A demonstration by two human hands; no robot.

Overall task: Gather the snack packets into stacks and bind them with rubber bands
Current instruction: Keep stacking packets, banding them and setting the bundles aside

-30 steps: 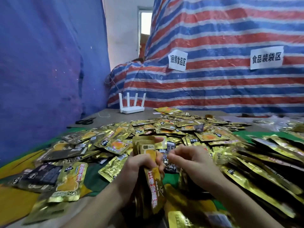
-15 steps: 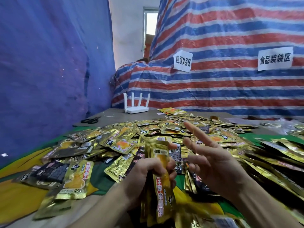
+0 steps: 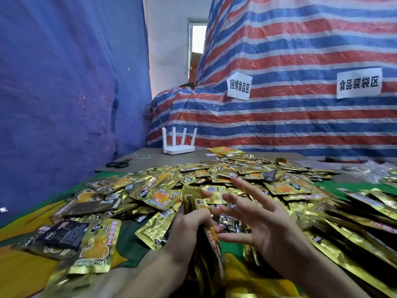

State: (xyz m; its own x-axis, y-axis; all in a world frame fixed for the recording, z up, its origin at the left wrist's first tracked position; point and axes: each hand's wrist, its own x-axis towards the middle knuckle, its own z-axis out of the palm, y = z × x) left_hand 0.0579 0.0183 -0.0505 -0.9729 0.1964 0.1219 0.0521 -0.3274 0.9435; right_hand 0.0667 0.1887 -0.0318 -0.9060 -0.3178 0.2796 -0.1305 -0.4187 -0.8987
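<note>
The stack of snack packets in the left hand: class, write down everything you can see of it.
The stack of snack packets is a bundle of shiny gold foil pouches, one with red lettering, held roughly upright on edge. The left hand grips its middle, so its top shows above the hand and its lower end below. It is blurred. The right hand is spread open beside it; contact is unclear. Loose packets lie behind.
</note>
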